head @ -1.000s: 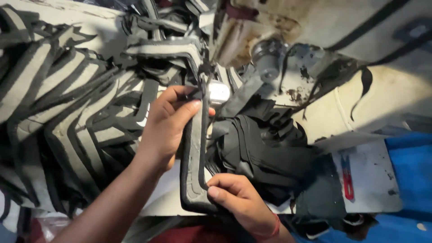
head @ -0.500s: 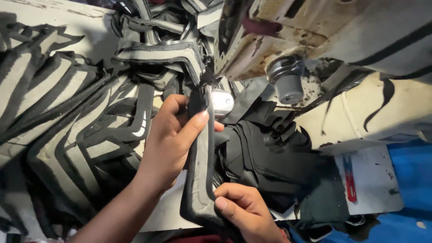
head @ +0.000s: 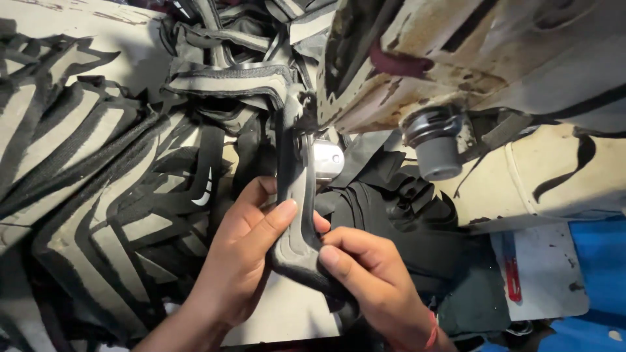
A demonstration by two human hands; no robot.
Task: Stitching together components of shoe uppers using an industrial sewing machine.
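Black and grey padded fabric makes up the long curved strip (head: 295, 195) that is held near the middle of the frame. Its long axis runs almost vertically, the upper end pointing toward the grey metal foot (head: 326, 160) of the worn cream sewing machine (head: 456, 58) at the upper right, the lower end bending toward the lower right.

The left hand (head: 241, 261) is brought in from the lower left, its forearm slanting up toward the centre; its fingers are curled about the strip's lower half, the thumb pressed flat across the front. The right hand (head: 372, 287) enters from the bottom edge, with a red wrist thread (head: 430, 332) visible; it is closed on the strip's bent lower end, thumb on top.

Stacks of similar black-edged grey pieces (head: 98, 182) are spread over the left half of the frame. A heap of black fabric (head: 398, 215) lies just right of the hands, and a blue surface (head: 600, 274) is seen at the lower right.
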